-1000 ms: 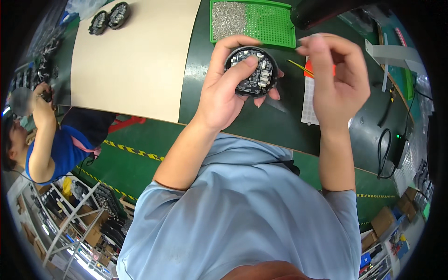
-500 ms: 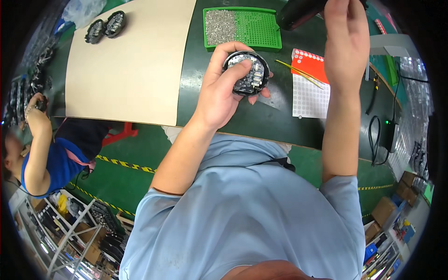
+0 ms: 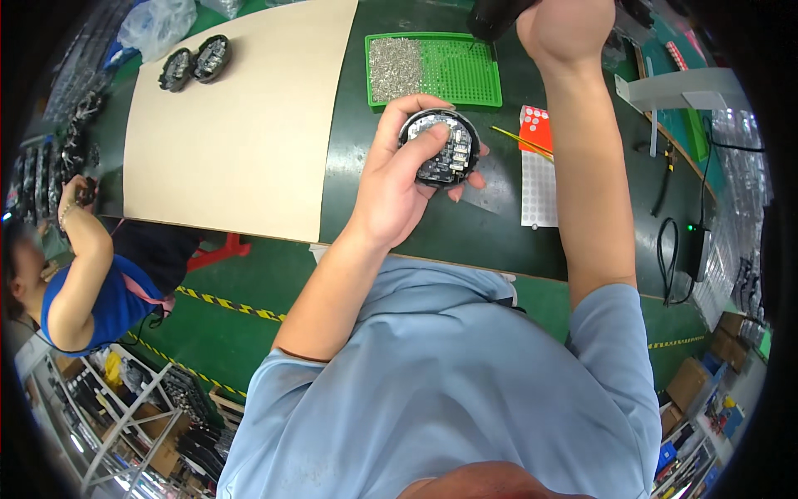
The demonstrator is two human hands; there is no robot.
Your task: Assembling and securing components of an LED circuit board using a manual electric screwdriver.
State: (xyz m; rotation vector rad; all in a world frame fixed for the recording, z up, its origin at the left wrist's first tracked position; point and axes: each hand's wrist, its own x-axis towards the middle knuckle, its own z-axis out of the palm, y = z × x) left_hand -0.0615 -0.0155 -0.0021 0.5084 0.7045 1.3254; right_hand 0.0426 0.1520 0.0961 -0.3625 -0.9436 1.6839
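Observation:
My left hand (image 3: 391,187) is closed around a round black housing with a circuit board (image 3: 453,154) in it, the board facing up. My thumb presses on the board and my fingertips come round the far side of the rim. At the top edge my right hand (image 3: 569,29) is closed on a black cylindrical tool (image 3: 496,17), cut off by the frame; most of its fingers are hidden. The tool's lower end is over the far right corner of a green tray (image 3: 499,87). Small silvery screws (image 3: 395,71) fill the tray's left side; rows of holes cover its right.
Two round housings (image 3: 212,56) lie on a beige sheet (image 3: 241,141) to the left. Yellow tweezers (image 3: 519,141) rest across a sticker sheet (image 3: 538,187), partly under my right forearm. Cables (image 3: 667,258) lie at the right. A co-worker (image 3: 91,283) sits at far left.
My right hand has moved left with the black tool, bringing it to the screw tray's corner. The left hand still holds the housing. The whole view has shifted slightly.

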